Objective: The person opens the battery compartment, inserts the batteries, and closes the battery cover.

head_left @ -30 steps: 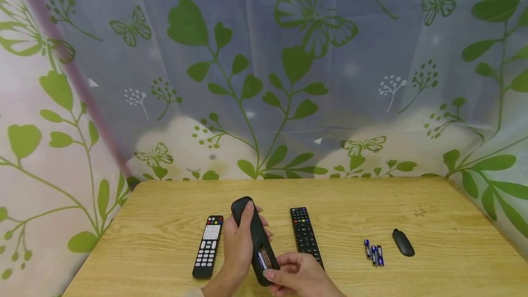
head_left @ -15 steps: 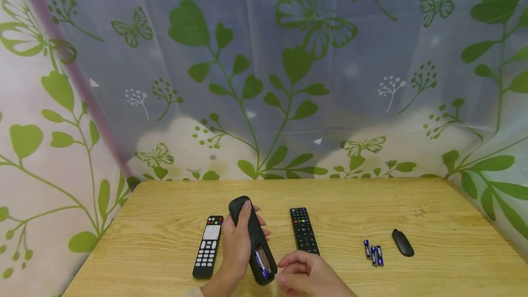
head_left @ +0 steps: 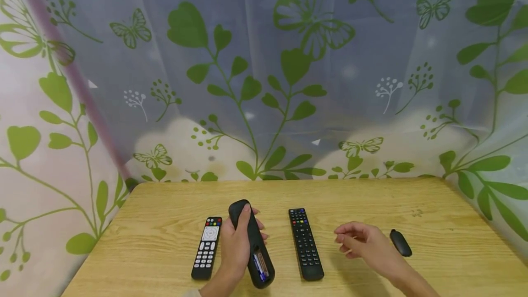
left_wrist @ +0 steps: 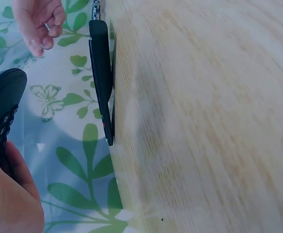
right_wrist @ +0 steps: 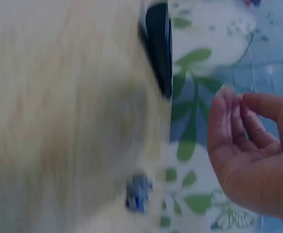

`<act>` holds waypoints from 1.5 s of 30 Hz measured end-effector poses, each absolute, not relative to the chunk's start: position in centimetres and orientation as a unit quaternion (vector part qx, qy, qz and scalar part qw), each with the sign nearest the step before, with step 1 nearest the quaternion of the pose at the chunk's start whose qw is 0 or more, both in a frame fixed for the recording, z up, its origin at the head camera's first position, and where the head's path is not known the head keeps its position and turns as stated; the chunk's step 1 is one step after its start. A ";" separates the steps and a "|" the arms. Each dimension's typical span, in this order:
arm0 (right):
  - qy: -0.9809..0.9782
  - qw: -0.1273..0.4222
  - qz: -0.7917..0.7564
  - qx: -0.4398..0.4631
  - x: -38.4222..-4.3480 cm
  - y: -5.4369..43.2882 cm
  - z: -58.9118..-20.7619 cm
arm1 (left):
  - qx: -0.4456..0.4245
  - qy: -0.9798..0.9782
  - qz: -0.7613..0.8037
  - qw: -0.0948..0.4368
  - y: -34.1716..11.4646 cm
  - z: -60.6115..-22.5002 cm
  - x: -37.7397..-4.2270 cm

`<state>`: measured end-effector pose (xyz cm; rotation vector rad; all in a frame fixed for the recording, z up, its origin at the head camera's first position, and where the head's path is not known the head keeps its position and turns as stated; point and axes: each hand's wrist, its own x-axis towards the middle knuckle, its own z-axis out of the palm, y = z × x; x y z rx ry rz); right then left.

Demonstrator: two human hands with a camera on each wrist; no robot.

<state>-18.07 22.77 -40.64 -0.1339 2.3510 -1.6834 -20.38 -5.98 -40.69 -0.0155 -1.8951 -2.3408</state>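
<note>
My left hand point(head_left: 236, 249) grips a black remote control point(head_left: 239, 212), its back facing up and its battery compartment uncovered. In that compartment a blue-and-silver battery point(head_left: 261, 267) shows, with a brownish strip alongside. The remote's button side point(left_wrist: 0, 131) appears in the left wrist view. My right hand point(head_left: 371, 244) hovers over the right part of the table, fingers loosely bent, holding nothing. Several small blue batteries point(right_wrist: 139, 194), blurred in the right wrist view, lie on the table; the right hand hides them in the head view. A small black battery cover point(head_left: 400, 243) lies just beyond that hand.
On the wooden table point(head_left: 185, 196), a black remote with white buttons point(head_left: 207, 249) lies left of the left hand. Another black remote point(head_left: 306, 244) lies between the two hands. A leaf-and-butterfly patterned curtain point(head_left: 264, 81) hangs behind the table's far edge.
My right hand has let go of the held remote's lower end and moved right, over the loose batteries. The left hand keeps its grip, almost in place.
</note>
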 end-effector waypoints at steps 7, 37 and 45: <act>0.935 0.034 -0.354 -0.003 -19.6 25.9 -40.9 | 0.011 -0.627 -0.777 0.052 -6.0 -40.8 -20.3; 0.965 0.067 -0.249 0.040 -20.5 26.7 -43.5 | 0.022 -0.627 -0.777 0.047 -6.2 -41.1 -20.1; 0.947 0.010 -0.318 0.031 -19.8 25.1 -42.9 | 0.016 -0.624 -0.780 0.046 -6.2 -41.1 -20.0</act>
